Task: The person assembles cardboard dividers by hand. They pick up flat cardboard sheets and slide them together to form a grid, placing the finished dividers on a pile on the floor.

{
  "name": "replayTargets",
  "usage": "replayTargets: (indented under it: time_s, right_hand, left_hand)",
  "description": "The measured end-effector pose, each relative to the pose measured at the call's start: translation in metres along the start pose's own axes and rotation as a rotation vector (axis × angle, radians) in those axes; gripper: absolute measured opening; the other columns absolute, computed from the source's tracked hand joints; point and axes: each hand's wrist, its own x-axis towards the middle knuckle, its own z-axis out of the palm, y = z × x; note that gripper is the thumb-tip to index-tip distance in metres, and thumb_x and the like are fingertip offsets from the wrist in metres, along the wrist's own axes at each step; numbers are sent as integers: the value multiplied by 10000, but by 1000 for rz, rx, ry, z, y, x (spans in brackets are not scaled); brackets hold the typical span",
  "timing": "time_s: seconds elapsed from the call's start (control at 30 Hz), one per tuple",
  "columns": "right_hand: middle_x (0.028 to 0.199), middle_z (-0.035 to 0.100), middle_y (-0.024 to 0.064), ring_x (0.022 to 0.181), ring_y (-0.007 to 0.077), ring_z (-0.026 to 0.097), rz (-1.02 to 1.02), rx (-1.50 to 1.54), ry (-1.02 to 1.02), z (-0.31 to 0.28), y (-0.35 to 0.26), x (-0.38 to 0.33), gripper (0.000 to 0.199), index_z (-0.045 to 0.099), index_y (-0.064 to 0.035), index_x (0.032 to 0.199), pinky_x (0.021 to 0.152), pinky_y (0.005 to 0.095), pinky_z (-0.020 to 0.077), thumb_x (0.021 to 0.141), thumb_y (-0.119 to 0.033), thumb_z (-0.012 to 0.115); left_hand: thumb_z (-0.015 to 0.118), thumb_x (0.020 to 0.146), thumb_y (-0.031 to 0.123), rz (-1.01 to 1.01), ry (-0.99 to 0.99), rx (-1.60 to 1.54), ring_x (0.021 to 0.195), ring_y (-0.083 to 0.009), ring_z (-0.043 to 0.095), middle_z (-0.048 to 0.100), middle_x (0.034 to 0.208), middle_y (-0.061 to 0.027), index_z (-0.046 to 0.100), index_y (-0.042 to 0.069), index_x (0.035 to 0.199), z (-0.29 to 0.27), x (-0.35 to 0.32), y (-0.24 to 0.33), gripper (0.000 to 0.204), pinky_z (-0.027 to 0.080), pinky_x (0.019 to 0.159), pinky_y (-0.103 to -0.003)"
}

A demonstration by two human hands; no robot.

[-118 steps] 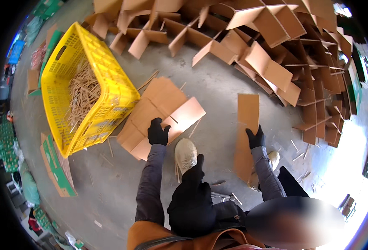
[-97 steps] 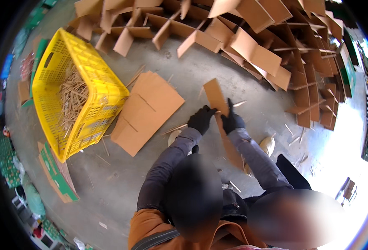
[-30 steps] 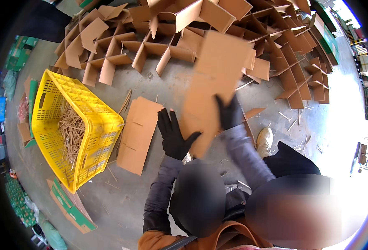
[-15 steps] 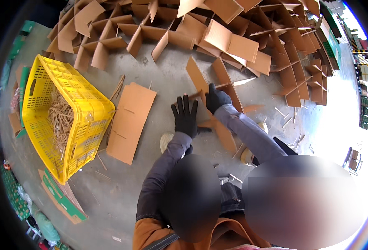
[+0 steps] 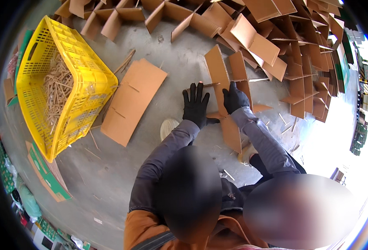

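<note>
A partly assembled cardboard divider (image 5: 218,70) of slotted brown boards stands on the floor in front of me. My right hand (image 5: 236,100), in a dark glove, is closed on the divider where its boards cross. To its left, my left hand (image 5: 195,107), also gloved, has its fingers spread. Its thumb reaches the divider's near left part; whether it presses there I cannot tell. A flat slotted cardboard sheet (image 5: 133,102) lies left of my left hand.
A yellow plastic crate (image 5: 102,77) lies tipped at the left with thin cardboard strips (image 5: 59,89) inside. Several assembled dividers (image 5: 294,62) crowd the far side and right. A green-and-brown cardboard piece (image 5: 48,173) lies near the crate. Loose strips litter the floor.
The view has shifted, so the crate and the far dividers sit higher in the picture. My hands keep nearly the same places at the divider, the left still spread.
</note>
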Motion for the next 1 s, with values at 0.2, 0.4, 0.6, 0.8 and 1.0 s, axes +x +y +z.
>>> replayTargets:
  time_s: [0.2,0.4,0.6,0.8,1.0]
  right_hand:
    - [760,638,216,740,406,628,84,-31,32,33,-4,12,287,442,-53,1016,622,511,482,880,-303,487]
    - [835,640,234,814,397,627,43,43,51,26,-15,26,277,466,-68,1004,706,497,481,875,-309,510]
    - [814,638,231,800,412,618,-28,61,109,35,-9,21,293,443,-50,991,687,516,470,898,-326,481]
    - [814,646,206,755,394,634,158,56,46,64,-6,7,313,431,-73,1048,653,515,486,898,-345,468]
    - [985,623,202,894,411,590,51,186,89,83,30,22,315,441,-87,1126,758,493,470,873,-269,488]
  left_hand:
    - [676,498,721,26,22,19,1340,-442,126,156,1458,-232,399,110,1343,3,-3,17,1079,79,1028,-645]
    - [694,629,596,93,192,105,1306,-404,236,296,1402,-191,386,87,1325,-1,9,17,916,226,1041,-555]
    - [486,875,241,6,-448,-283,971,-321,603,609,1097,-155,539,82,1137,45,-1,22,312,489,783,-438]
    - [461,876,220,42,-433,-122,830,-314,646,661,905,-151,606,130,1052,49,-11,22,245,499,737,-442]
    - [539,866,320,176,-350,-447,868,-303,633,650,964,-152,636,90,992,20,-1,0,280,485,767,-410]
